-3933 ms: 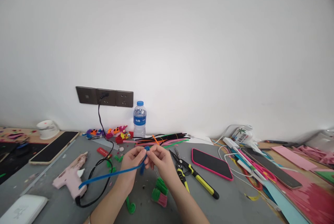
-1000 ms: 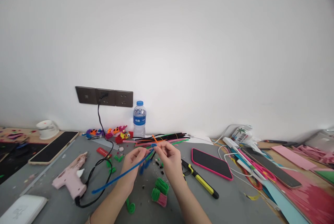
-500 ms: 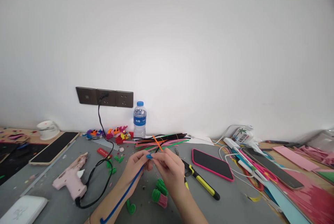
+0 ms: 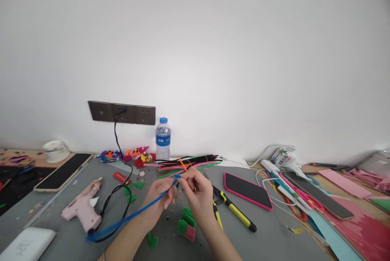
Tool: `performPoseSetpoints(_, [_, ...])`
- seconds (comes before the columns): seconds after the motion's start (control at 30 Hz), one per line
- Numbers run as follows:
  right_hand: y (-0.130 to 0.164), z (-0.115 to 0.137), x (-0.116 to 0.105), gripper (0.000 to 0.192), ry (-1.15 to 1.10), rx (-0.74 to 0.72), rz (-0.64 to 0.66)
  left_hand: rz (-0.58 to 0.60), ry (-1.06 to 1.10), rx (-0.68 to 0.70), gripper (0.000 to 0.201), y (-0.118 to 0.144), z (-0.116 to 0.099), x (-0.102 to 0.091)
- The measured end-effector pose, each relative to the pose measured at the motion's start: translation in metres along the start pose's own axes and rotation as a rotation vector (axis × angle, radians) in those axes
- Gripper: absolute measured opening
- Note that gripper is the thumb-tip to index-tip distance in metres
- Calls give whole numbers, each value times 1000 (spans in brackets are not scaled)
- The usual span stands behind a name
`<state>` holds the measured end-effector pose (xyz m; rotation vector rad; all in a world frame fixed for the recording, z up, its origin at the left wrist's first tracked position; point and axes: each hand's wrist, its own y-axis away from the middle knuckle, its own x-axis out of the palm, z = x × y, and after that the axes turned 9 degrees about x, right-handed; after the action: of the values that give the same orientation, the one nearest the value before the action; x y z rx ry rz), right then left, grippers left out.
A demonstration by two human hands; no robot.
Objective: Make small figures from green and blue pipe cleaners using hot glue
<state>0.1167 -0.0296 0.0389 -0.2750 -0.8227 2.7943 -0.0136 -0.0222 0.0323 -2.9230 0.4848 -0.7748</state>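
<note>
My left hand [image 4: 161, 201] and my right hand [image 4: 197, 193] meet above the grey mat, both pinching one end of a long blue pipe cleaner [image 4: 134, 215]. Its free end trails down to the left, blurred, over the black cord near the pink glue gun [image 4: 82, 208]. Just below my hands lie coiled green and pink pipe-cleaner pieces [image 4: 186, 224]. A green curl [image 4: 152, 241] lies by my left forearm.
Yellow-handled pliers [image 4: 234, 211] lie right of my hands, then a phone in a pink case [image 4: 246, 190]. A bundle of pipe cleaners [image 4: 189, 161], a water bottle [image 4: 163, 139] and small finished figures [image 4: 135, 154] sit by the wall. Another phone [image 4: 62, 171] lies left; cables and paper crowd the right.
The pipe cleaner's free end has swung between left and down near my forearm, and now trails left again. My hands stayed together, the right one shifting slightly over the coiled end.
</note>
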Motion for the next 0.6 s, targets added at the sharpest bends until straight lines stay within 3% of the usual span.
performPoseSetpoints(0.1, [-3,-5,2,19,-208,243,6,42,-15,17,45,0,1,-1])
performPoseSetpoints(0.2, [-5,-11,3,26,-353,375,12,9,-39,29,43,-1,2,1])
performPoseSetpoints(0.37, [-9,-20,6,35,-578,528,29,-172,-122,-20,34,-4,4,2])
performPoseSetpoints(0.6, [-13,-25,5,38,-693,640,47,-153,-193,-33,26,-6,11,-4])
